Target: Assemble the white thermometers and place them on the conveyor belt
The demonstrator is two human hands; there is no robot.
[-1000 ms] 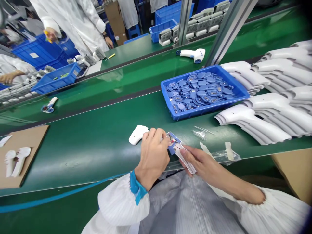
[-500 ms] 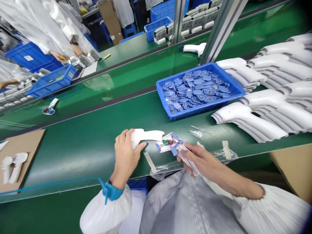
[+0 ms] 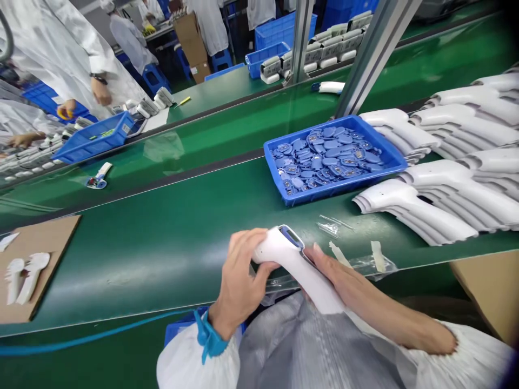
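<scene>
Both my hands hold a white thermometer housing [image 3: 298, 267] with a blue part showing at its top end, just over the near edge of the green table [image 3: 162, 243]. My left hand [image 3: 243, 275] wraps its fingers round the head of the housing. My right hand [image 3: 336, 275] grips the handle side from the right, its fingers closed along it. A blue tray [image 3: 389, 154] of small blue parts [image 3: 324, 154] stands beyond my hands. Rows of white half shells [image 3: 438, 200] lie to the right.
Strips of clear tape [image 3: 375, 256] stick to the table edge by my right hand. A cardboard sheet [image 3: 44, 237] with white shells lies at the left. Beyond runs a green conveyor belt [image 3: 211, 129] carrying thermometers [image 3: 97, 177]. Other people in white coats work at the far side.
My left hand picked up the white cover shell from the table and brought it onto the open half in my right hand. The wires and board no longer show.
</scene>
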